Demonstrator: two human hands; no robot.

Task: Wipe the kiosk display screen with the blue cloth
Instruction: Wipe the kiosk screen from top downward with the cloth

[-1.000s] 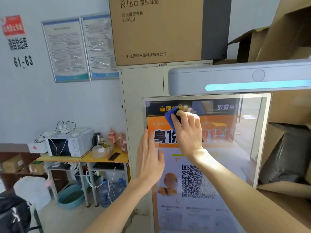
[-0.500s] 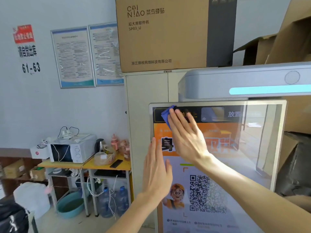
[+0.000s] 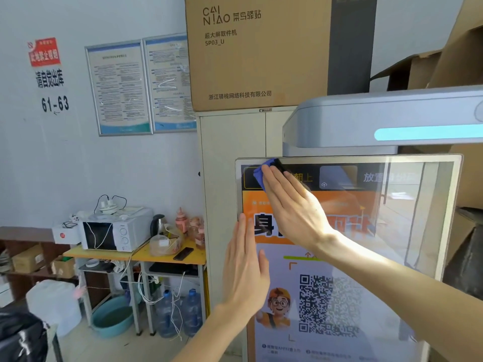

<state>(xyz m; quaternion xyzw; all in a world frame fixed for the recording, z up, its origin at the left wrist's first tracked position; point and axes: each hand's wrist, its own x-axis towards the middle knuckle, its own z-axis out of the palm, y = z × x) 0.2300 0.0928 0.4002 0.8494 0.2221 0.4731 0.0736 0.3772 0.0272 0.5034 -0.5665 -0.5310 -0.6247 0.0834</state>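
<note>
the blue cloth (image 3: 259, 175) sits at the top left corner of the kiosk display screen (image 3: 407, 212), pinned flat under the straight fingers of the right hand (image 3: 295, 212), which press it rather than clutch it. it looks soft, thin and light, likely to bunch or slide on the smooth glass, so broad pressure over its middle seems best. the left hand (image 3: 247, 270) lies flat against the screen's left edge, grasping nothing.

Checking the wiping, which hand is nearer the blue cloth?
Right. The right hand presses the blue cloth against the top left corner of the kiosk screen; the left hand lies flat lower, at its left edge, clear of the cloth.
</note>
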